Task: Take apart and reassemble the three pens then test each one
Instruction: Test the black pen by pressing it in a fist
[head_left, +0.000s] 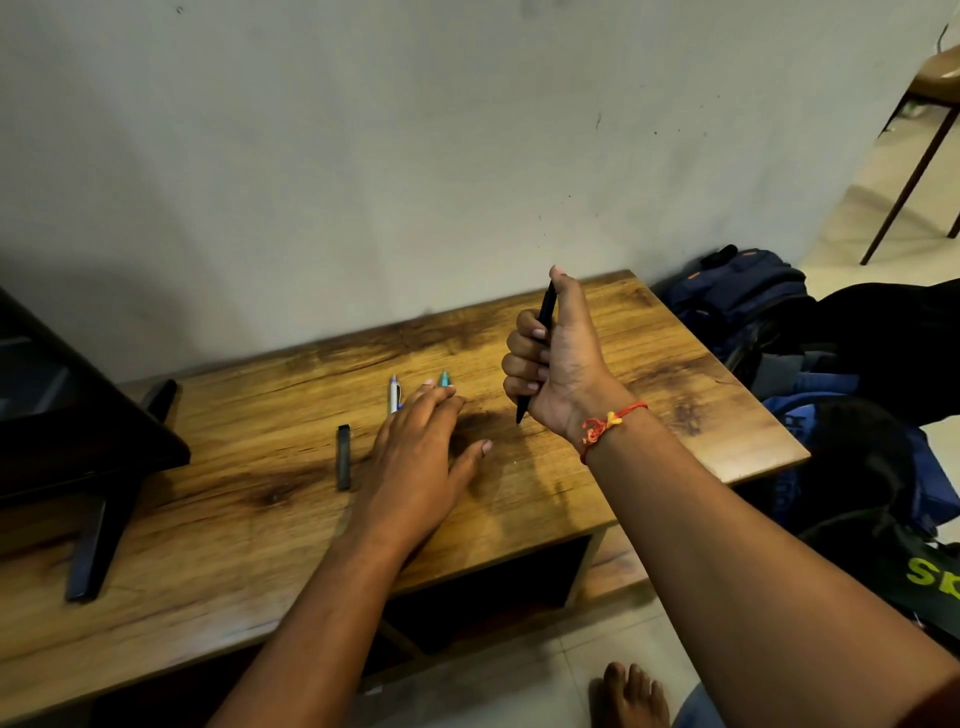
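Right hand (561, 364) grips the black pen (546, 306) near upright, fingers (522, 358) curled round the barrel, tip down near the desk (675, 415). Left hand (415, 452) is open, fingers straight, reaching over the white pen (394, 395) and teal pen (444, 378). Both lie pointing away from the person, nearer the left hand.

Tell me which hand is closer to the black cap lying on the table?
Left. The left hand is spread just right of the black cap; the right hand, gripping the black pen, is farther right.
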